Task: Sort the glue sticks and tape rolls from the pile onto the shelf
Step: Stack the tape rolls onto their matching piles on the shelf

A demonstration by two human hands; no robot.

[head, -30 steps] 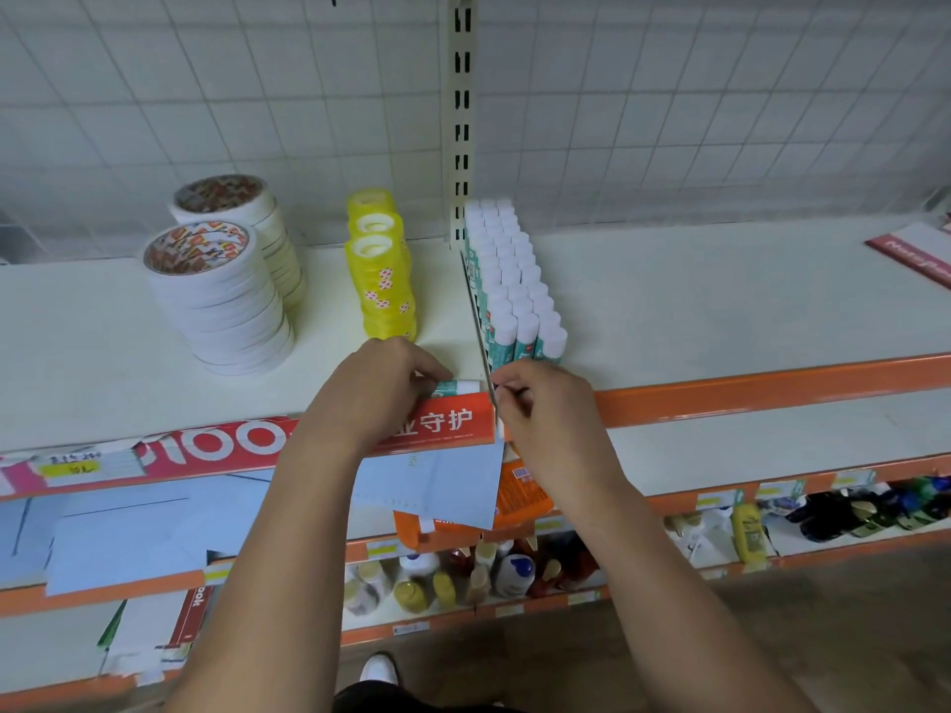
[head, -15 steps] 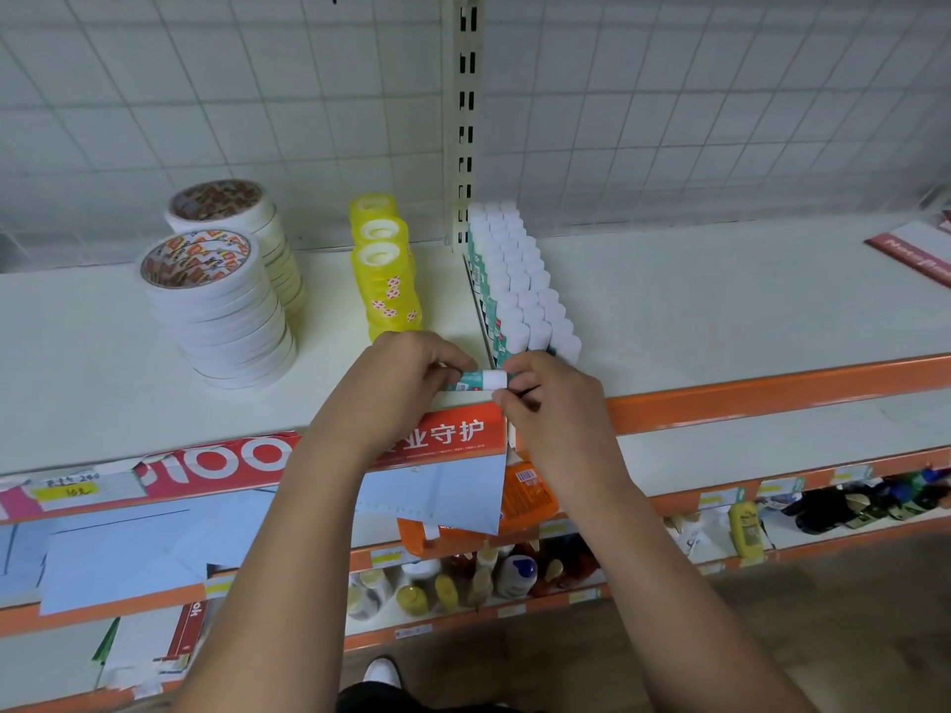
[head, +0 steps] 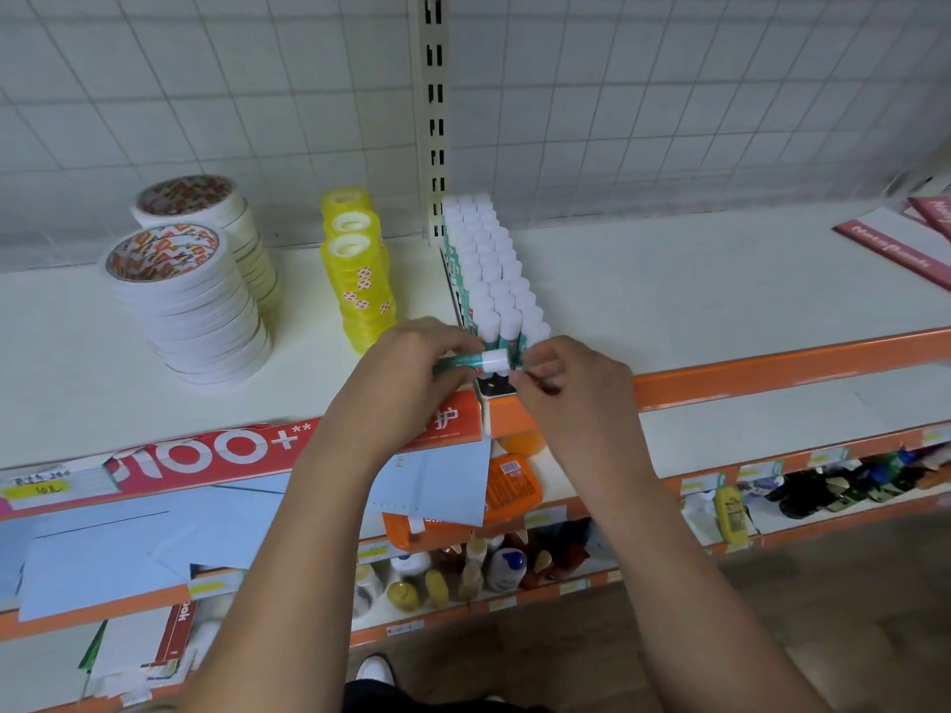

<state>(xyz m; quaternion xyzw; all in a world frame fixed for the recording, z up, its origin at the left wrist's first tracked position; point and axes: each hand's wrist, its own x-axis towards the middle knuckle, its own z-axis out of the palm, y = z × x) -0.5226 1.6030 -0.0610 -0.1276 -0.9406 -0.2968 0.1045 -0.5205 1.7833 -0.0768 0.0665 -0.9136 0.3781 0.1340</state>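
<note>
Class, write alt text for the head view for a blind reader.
The left hand and right hand hold one glue stick sideways before upright glue sticks on a shelf; white tape stacks and yellow tape stacks stand further left.

Left hand: palm down, fingers curled round a glue stick.
Right hand: fingertips pinch its capped end.
Forearms: both reach forward — converging.
</note>
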